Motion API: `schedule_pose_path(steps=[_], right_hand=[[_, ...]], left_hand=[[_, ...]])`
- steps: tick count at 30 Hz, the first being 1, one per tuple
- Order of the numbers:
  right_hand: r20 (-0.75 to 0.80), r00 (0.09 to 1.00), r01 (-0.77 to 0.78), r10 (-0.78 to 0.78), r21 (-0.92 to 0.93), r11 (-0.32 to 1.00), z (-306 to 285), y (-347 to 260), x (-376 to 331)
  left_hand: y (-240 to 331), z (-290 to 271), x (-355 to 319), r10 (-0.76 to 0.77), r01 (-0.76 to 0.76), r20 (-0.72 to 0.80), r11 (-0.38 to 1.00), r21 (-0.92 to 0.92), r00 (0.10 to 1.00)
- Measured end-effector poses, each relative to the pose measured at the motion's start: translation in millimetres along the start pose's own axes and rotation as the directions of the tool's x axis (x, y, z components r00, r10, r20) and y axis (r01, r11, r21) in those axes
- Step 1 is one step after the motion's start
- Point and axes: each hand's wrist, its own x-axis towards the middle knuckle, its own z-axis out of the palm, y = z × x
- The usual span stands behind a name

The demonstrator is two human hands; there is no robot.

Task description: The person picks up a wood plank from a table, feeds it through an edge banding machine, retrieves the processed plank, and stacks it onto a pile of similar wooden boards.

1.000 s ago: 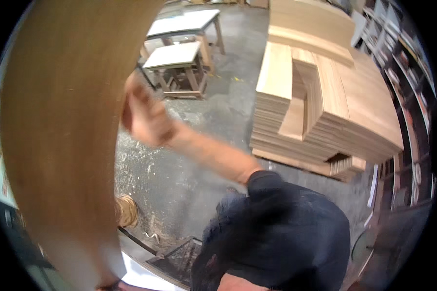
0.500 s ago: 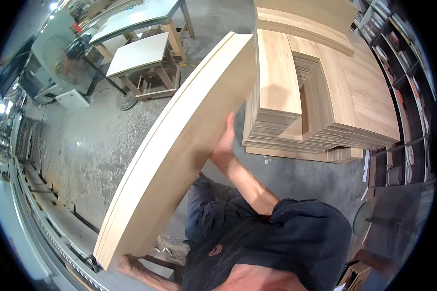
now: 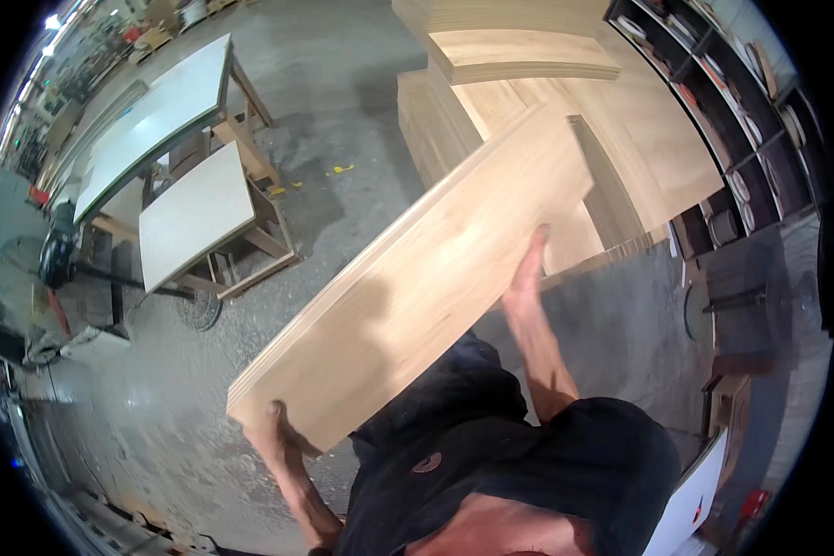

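I carry a short stack of long, pale wooden boards in front of my body, slanting from lower left to upper right. Several thin edges show along its far side. At the lower left end my left hand grips the boards, thumb on the top face and fingers hidden underneath. My right hand holds the near long edge close to the other end, its thumb along the face and its fingers out of sight. That far end overlaps the view of a big pile of similar boards; whether they touch I cannot tell.
More boards lie on top of the pile. Dark shelves with discs and other items line the right side. On the left stand a low white-topped table, a longer table and a pedestal fan on the concrete floor.
The held boards have swung right and tipped, so their broad face now shows upward. Both hands moved right with them, and my view has turned toward the pile and shelves.
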Motion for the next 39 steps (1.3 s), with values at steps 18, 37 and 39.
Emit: schedule_pose_path(steps=[18,37,39], right_hand=[[-0.357,0.74,0.543,-0.57,-0.183,0.819,14.6,-181.3,270.7],[-0.45,0.86,0.105,-0.24,-0.306,0.946,-43.5,-269.9,477.2],[-0.492,0.841,0.074,-0.225,-0.307,0.949,-50.0,-267.3,488.5]], left_hand=[[53.2,483.3,263.6,-0.117,0.075,0.771,0.993,0.09,0.626],[28.4,716.5,330.1,-0.385,-0.664,0.851,0.536,0.521,0.357],[31.7,715.7,329.7,-0.376,-0.64,0.856,0.57,0.515,0.354]])
